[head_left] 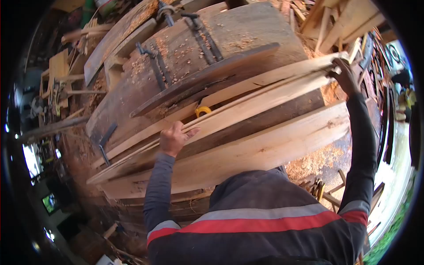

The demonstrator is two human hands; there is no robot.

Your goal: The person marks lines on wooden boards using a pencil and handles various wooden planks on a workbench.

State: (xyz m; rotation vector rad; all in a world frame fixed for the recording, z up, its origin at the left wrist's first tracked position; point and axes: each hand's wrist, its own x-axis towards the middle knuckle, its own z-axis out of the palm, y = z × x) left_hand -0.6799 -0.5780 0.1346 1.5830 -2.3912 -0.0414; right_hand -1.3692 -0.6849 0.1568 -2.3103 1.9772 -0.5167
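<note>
A long pale board [247, 112] lies tilted across the workbench, its thin edge facing up. My left hand [173, 138] is closed on the board's upper edge, left of its middle. At the board's far right end, my right hand [344, 76] grips it with bent fingers. Just behind the board, a yellow round tool [202, 111] sits near my left hand. Another pale board [269, 81] runs behind it, and a wider pale plank [251, 148] lies nearer my body.
Dark metal clamps [204, 39] and a dark curved plank [207, 77] are on the shaving-strewn bench [260, 22]. An angled metal tool [106, 143] lies at the left. Scrap wood [349, 24] is piled at upper right.
</note>
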